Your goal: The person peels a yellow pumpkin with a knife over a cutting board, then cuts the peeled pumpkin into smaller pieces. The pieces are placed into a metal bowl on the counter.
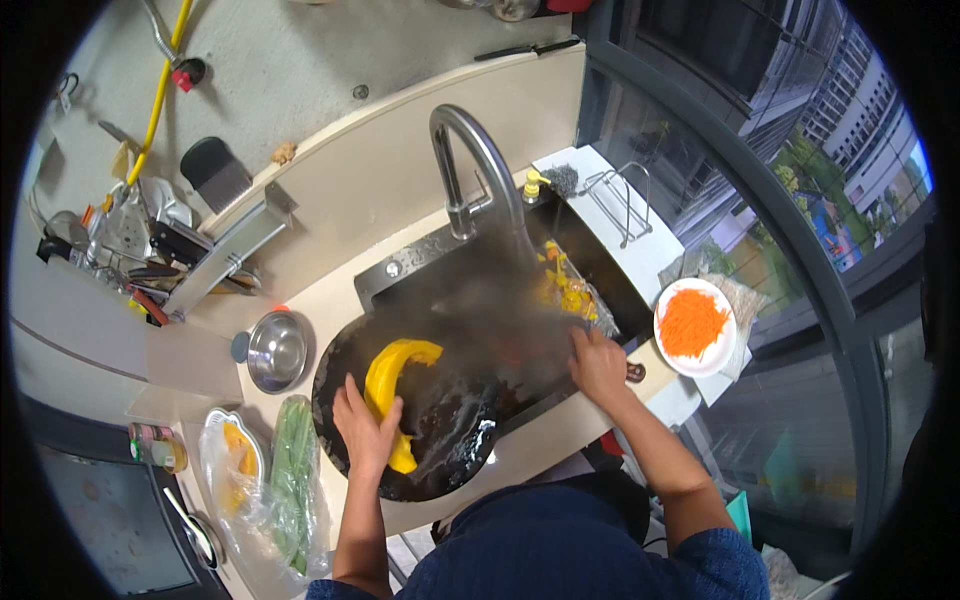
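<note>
My left hand (364, 429) rests on a curved yellow piece of pumpkin (384, 379), thumb on one side and fingers on the other. The pumpkin lies on a round dark cutting board (457, 457) with a wet surface. Over the front edge of the sink (651, 319), my right hand (601, 369) is closed on what looks like a knife, its brown handle (636, 373) showing beyond the palm. A dark, hazy blur across the middle of the view hides the blade. Yellow peelings (574, 296) sit on clear plastic in the sink.
A curved steel faucet (480, 139) arches over the sink. To the right is a white bowl of shredded carrot (691, 324). On the left are a steel bowl (277, 351), bagged green vegetables (292, 480) and a white basket (259, 442). A knife rack (225, 255) stands behind.
</note>
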Demonstrator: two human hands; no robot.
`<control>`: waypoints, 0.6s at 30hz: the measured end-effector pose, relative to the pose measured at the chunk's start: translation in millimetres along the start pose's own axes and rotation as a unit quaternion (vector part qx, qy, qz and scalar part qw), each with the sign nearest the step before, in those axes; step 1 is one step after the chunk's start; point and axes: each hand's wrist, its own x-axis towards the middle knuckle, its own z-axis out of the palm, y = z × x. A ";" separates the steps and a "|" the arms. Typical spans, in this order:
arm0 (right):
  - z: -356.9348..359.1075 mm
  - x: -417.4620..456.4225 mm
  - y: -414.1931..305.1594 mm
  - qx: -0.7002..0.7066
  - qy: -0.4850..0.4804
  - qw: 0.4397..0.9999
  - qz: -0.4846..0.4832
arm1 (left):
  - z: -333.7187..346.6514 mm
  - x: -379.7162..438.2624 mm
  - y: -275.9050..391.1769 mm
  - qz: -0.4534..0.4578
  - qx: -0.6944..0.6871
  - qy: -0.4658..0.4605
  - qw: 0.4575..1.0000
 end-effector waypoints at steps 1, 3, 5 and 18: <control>2.3 -0.9 3.6 -0.003 0.001 1.000 0.011 | 2.1 21.9 19.5 0.032 -0.037 0.043 0.998; 15.6 0.0 12.2 -0.005 -0.001 0.999 0.038 | 16.1 69.1 67.4 0.127 -0.102 0.037 0.986; 20.6 6.3 9.2 0.013 -0.058 0.996 0.062 | 58.4 118.1 99.1 0.206 -0.209 0.007 0.956; 10.5 -4.7 11.7 0.038 -0.063 0.997 -0.012 | 205.7 325.9 208.6 0.067 -0.141 -0.083 0.984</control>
